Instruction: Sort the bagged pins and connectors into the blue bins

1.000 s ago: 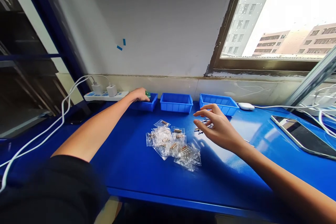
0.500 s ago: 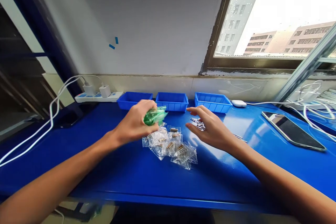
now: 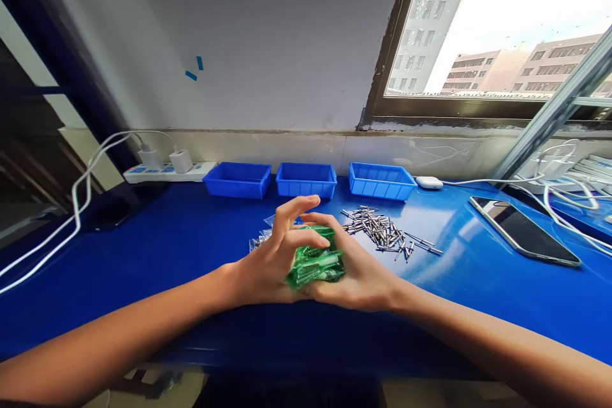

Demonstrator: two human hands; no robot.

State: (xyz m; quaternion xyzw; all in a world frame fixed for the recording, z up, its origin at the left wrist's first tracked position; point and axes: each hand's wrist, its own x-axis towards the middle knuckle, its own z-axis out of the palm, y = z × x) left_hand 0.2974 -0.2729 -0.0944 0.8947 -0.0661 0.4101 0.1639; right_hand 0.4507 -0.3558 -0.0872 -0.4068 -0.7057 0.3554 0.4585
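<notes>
A bunch of small green plastic packets (image 3: 315,262) is cupped between both hands over the blue table (image 3: 191,248). My left hand (image 3: 272,258) curls round its left side with fingers over the top. My right hand (image 3: 361,274) holds it from below and the right. Small clear bags of brass parts (image 3: 259,241) lie mostly hidden behind my left hand. A heap of small metal pins (image 3: 382,233) lies just right of the hands.
Three blue bins (image 3: 238,178) (image 3: 306,178) (image 3: 380,180) stand in a row at the back by the wall. A power strip with chargers (image 3: 165,169) and white cables sits back left. A phone (image 3: 523,229) and a white mouse (image 3: 428,182) lie right.
My left hand took green packets from the left bin and brought them toward me. My right hand moved in from the pins and closed under them. The view shifted right.
</notes>
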